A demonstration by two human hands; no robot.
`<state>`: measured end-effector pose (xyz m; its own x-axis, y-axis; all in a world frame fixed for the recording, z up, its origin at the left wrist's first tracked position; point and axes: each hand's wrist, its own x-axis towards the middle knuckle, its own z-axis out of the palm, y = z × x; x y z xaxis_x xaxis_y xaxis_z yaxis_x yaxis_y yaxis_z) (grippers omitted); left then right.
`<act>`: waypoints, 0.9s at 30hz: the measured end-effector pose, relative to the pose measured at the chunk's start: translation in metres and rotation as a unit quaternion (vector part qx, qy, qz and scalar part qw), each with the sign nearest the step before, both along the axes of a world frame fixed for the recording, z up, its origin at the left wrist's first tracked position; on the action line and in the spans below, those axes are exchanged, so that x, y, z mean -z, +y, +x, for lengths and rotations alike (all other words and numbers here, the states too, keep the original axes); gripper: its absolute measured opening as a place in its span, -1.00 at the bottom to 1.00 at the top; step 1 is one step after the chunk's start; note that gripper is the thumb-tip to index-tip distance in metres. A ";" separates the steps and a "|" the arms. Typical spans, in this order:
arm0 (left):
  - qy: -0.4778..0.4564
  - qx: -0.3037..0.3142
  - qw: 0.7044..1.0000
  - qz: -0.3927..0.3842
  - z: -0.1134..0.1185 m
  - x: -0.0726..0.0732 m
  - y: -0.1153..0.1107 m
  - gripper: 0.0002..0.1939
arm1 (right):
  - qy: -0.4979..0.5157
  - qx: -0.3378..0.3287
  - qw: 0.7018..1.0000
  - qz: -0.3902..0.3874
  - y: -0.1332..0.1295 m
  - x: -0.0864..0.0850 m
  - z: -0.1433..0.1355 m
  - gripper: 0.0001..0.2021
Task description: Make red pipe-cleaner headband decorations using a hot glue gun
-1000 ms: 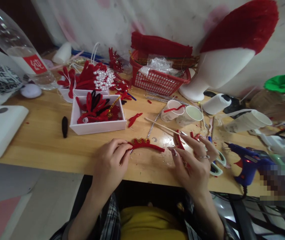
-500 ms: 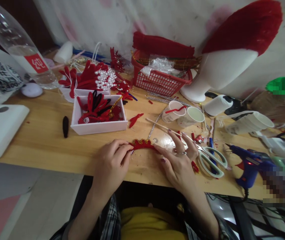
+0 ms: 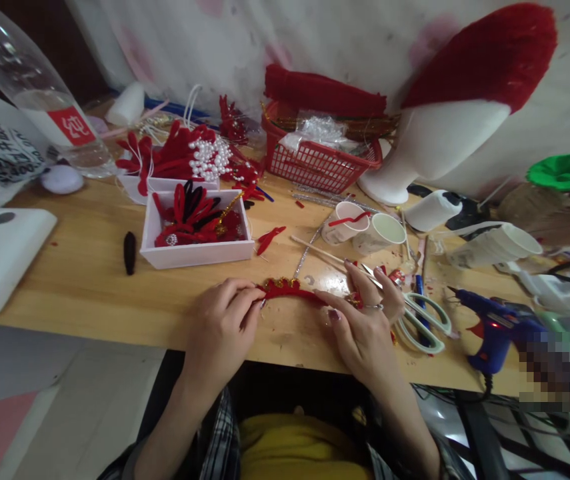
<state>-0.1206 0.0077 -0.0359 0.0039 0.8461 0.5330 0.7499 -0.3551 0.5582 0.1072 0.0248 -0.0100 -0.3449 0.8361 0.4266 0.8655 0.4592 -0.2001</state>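
A curved, fuzzy red strip with looped gold tinsel trim (image 3: 285, 288) lies across the table between my hands. My left hand (image 3: 227, 317) is closed, thumb and fingers pinching the strip's left end. On the other side, my right hand (image 3: 362, 320) has its fingers spread, with the index finger laid along the strip's right part and the thumb held apart below. How the strip continues under that hand is hidden. Green-handled scissors (image 3: 422, 327) lie beside the right fingers, which cover part of the blades. A thin wooden stick (image 3: 317, 250) stretches behind them.
A white box (image 3: 197, 257) holds red and black fuzzy pieces. Paper cups (image 3: 385, 233), a red basket (image 3: 315, 163) and a white mannequin head (image 3: 449, 140) stand behind. On the right is a blue glue gun (image 3: 489, 333) with a lit red light; a black hair clip-like piece (image 3: 129, 253) lies left.
My right hand has shifted slightly right along the red strip, so more of the strip shows. My left hand keeps its pinch at the left end. The view has shifted slightly.
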 end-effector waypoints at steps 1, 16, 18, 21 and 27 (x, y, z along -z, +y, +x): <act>0.000 0.000 1.000 -0.002 0.000 0.000 0.000 -0.87 | -0.003 0.003 1.000 0.002 0.000 0.001 0.000 -0.64; -0.040 -0.029 0.998 0.036 0.000 -0.001 0.000 -0.68 | 0.142 0.041 0.975 0.167 0.005 -0.002 0.013 -0.89; -0.058 -0.033 0.996 0.054 0.000 -0.001 0.000 -0.69 | 0.163 0.028 0.973 0.163 0.005 -0.001 0.017 -0.88; -0.061 -0.052 0.993 0.087 -0.001 -0.001 -0.001 -0.70 | 0.165 0.032 0.976 0.139 0.003 0.000 0.022 -0.91; -0.076 -0.085 0.983 0.142 -0.005 0.005 -0.003 -0.61 | 0.200 0.025 0.975 0.090 0.000 0.003 0.025 -0.90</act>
<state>-0.1259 0.0048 -0.0414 -0.2220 0.6450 0.7313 0.7271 -0.3902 0.5649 0.1322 0.0244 -0.0128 -0.0815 0.7466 0.6602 0.7566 0.4775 -0.4467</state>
